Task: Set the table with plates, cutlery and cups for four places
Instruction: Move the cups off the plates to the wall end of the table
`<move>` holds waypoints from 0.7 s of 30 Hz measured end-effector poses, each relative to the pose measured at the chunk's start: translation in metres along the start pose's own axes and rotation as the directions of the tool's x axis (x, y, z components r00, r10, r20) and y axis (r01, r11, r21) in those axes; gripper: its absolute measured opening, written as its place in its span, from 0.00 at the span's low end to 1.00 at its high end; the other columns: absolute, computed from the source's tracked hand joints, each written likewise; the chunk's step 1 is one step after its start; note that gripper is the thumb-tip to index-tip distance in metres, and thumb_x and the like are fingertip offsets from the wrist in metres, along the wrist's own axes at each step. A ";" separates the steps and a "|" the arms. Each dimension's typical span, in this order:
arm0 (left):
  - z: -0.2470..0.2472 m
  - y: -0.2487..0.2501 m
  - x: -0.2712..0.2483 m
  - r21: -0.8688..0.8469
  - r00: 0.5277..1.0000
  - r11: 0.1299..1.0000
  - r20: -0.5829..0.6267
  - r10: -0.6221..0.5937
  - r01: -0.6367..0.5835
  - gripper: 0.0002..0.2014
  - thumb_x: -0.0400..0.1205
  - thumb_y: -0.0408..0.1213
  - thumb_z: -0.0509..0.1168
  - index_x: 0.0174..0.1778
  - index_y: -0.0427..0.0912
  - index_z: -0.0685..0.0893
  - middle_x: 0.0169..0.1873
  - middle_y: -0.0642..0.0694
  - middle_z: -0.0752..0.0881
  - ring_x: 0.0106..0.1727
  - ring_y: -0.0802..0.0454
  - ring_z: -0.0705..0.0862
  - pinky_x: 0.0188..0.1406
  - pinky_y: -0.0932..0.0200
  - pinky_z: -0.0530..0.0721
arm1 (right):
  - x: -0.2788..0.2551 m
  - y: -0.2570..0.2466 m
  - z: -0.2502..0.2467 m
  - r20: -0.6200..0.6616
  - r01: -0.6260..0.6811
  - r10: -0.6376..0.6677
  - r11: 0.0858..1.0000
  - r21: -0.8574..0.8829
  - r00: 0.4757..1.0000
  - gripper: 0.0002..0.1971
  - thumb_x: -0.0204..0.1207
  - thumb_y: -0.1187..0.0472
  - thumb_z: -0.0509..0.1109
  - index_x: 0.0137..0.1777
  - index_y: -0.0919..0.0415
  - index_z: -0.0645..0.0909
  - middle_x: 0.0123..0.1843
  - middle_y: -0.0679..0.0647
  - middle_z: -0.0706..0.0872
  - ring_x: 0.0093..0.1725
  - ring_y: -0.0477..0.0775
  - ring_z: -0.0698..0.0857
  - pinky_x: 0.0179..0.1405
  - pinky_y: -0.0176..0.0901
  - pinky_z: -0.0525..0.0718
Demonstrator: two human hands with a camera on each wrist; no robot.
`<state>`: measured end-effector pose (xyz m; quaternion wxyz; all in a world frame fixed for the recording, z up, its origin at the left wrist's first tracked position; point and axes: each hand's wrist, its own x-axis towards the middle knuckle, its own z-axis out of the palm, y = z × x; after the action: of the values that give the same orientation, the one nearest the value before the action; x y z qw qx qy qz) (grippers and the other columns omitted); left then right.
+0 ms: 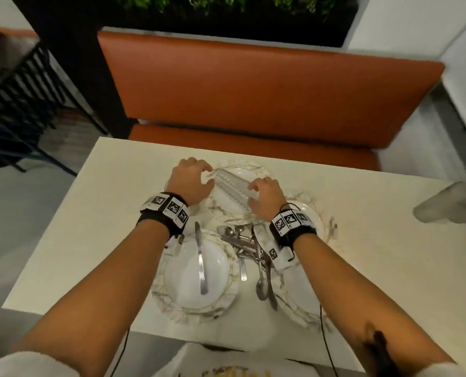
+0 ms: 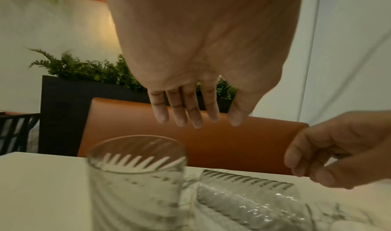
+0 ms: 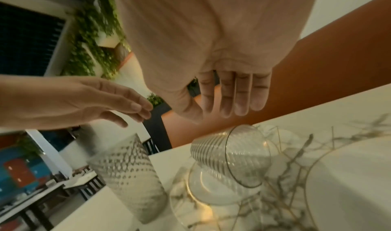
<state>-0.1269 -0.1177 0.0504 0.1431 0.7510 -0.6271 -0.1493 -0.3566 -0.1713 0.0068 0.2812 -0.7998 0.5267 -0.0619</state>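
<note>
A clear ribbed glass (image 1: 231, 191) lies on its side on the far marble-edged plate (image 1: 246, 172). A second, dimpled glass (image 2: 135, 176) stands upright just left of it, below my left hand (image 1: 199, 175). My right hand (image 1: 256, 194) hovers at the lying glass's right side. Both hands have loosely spread fingers and hold nothing, as the left wrist view of my left hand (image 2: 196, 114) and the right wrist view of my right hand (image 3: 222, 107) show. A knife (image 1: 200, 262) lies across the near left plate (image 1: 215, 270). Loose spoons and forks (image 1: 248, 246) are piled between the plates.
Two more plates lie on the right, one (image 1: 314, 213) by my right wrist and one (image 1: 302, 295) partly under my right forearm. An orange bench (image 1: 253, 88) runs behind the white table (image 1: 90, 213). A grey blurred object (image 1: 449, 205) sits at the table's right edge.
</note>
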 end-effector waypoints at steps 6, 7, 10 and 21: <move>-0.010 -0.049 -0.002 0.242 0.961 0.967 0.238 -0.138 0.079 0.51 0.74 0.70 0.72 0.89 0.50 0.62 0.86 0.41 0.66 0.85 0.37 0.64 0.81 0.35 0.67 | 0.021 -0.010 0.027 -0.018 -0.129 0.128 0.968 -0.216 0.992 0.39 0.69 0.47 0.76 0.78 0.54 0.66 0.75 0.59 0.70 0.73 0.64 0.67 0.71 0.59 0.75; -0.008 -0.054 -0.003 0.239 0.951 0.967 0.266 -0.157 0.093 0.53 0.74 0.69 0.74 0.90 0.50 0.59 0.87 0.41 0.64 0.85 0.36 0.64 0.81 0.34 0.67 | 0.024 -0.009 0.030 -0.009 -0.153 0.156 0.961 -0.231 0.988 0.42 0.68 0.45 0.77 0.80 0.54 0.64 0.76 0.59 0.69 0.74 0.65 0.67 0.71 0.60 0.75; 0.000 -0.062 -0.006 0.134 0.937 0.981 0.303 -0.175 0.140 0.51 0.76 0.57 0.78 0.90 0.50 0.57 0.85 0.39 0.66 0.82 0.35 0.69 0.78 0.35 0.72 | 0.035 -0.006 0.037 0.003 -0.218 0.229 0.931 -0.292 0.973 0.48 0.67 0.41 0.78 0.82 0.55 0.59 0.79 0.59 0.68 0.76 0.65 0.67 0.73 0.63 0.74; -0.030 -0.024 0.008 -0.056 0.988 0.990 0.089 -0.127 0.132 0.48 0.75 0.51 0.80 0.88 0.47 0.64 0.77 0.35 0.67 0.75 0.33 0.75 0.71 0.36 0.79 | 0.020 0.006 0.009 -0.200 -0.153 0.198 0.964 0.219 0.960 0.38 0.63 0.49 0.81 0.72 0.54 0.70 0.68 0.55 0.75 0.66 0.58 0.75 0.65 0.56 0.80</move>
<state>-0.0918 -0.1206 0.0675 0.1292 0.7783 -0.5776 -0.2096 -0.3490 -0.1872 -0.0076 0.3052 -0.7054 0.6146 -0.1777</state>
